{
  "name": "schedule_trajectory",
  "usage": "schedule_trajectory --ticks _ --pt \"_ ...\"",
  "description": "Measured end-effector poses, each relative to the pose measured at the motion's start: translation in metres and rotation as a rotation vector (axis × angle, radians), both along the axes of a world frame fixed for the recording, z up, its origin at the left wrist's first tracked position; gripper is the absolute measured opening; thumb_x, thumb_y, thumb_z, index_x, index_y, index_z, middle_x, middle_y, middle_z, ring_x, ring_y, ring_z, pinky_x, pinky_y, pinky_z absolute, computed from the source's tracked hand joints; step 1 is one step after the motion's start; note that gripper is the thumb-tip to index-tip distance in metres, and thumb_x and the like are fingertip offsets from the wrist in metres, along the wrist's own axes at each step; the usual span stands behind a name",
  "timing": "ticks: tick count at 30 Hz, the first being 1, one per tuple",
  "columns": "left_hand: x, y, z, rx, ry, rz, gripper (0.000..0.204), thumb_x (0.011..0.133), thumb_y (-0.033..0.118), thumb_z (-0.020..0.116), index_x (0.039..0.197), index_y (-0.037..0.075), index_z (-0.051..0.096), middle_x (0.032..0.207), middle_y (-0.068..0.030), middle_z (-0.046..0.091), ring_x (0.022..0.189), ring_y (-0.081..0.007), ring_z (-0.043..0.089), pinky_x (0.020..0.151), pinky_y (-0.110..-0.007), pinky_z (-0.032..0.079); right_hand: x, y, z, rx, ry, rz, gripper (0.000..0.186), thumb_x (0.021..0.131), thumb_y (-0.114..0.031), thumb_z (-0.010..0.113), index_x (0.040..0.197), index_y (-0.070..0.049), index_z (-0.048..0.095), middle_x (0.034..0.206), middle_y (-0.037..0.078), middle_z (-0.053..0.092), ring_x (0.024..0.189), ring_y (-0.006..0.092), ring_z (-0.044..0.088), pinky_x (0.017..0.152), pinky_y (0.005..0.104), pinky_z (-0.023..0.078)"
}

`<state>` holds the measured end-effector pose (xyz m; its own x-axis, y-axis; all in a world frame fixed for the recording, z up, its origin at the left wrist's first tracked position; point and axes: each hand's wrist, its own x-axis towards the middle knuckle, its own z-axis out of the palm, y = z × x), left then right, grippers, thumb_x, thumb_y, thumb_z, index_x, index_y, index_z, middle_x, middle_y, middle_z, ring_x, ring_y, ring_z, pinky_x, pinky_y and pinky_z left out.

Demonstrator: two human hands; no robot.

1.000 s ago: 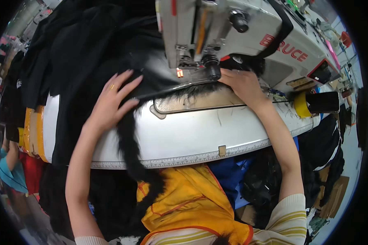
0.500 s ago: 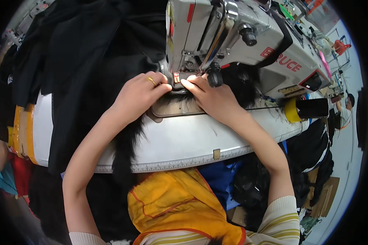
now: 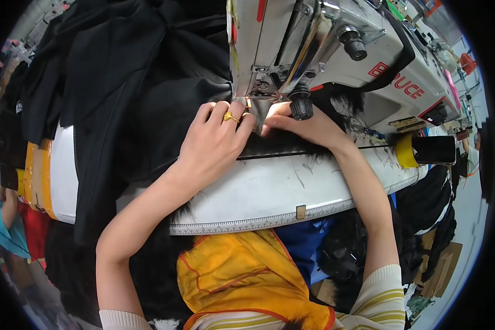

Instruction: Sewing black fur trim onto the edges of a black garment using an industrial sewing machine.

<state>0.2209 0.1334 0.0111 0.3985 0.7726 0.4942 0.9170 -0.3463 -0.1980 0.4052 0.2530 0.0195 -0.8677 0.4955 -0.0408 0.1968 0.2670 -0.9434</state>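
A white sewing machine (image 3: 368,71) stands over the table, its needle area lit just ahead of my hands. Under it runs a black garment (image 3: 115,71) with dark fur trim. Beside the presser foot, my left hand (image 3: 217,137), with a gold ring, has its fingers bent and bunched on the black fabric. My right hand (image 3: 311,125) pinches a greyish folded edge (image 3: 263,116) of the garment close to the needle; some of its fingers are hidden behind the machine's black knob (image 3: 301,107).
The white table (image 3: 258,195) has a ruler strip (image 3: 247,224) along its near edge. A phone (image 3: 434,149) is propped by a yellow tape roll (image 3: 405,151) at the right. An orange apron (image 3: 242,275) covers my lap. Another person's arm (image 3: 8,212) shows at the far left.
My left hand has shifted right and nearer to me, its fingers more bunched. A greyish fold now stands up between the hands. The dark fabric now covers the machine's metal plate.
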Motion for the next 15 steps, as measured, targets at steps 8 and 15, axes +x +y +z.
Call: schedule_trajectory --ticks 8,15 --pt "-0.013 -0.012 0.004 -0.214 -0.24 -0.148 0.046 0.065 0.001 0.063 0.11 0.01 0.058 0.095 -0.003 0.055 0.082 -0.0198 0.057 0.073 -0.032 0.048 0.007 -0.012 -0.005 0.767 -0.083 -0.017 0.024 0.077 -0.029 0.066 0.1 -0.025 0.066 0.073 0.003 0.058 0.066 0.0227 0.057 0.06 0.034 0.045" --pt "-0.02 -0.034 0.003 -0.294 -0.543 -0.174 0.023 0.067 0.018 0.075 0.087 0.011 0.068 0.081 0.0022 0.057 0.072 -0.0155 0.054 0.06 -0.028 0.047 0.017 -0.02 -0.011 1.466 -0.046 0.122 0.049 0.071 -0.014 0.056 0.118 -0.026 0.058 0.107 -0.006 0.056 0.069 0.0106 0.056 0.06 0.0232 0.046"
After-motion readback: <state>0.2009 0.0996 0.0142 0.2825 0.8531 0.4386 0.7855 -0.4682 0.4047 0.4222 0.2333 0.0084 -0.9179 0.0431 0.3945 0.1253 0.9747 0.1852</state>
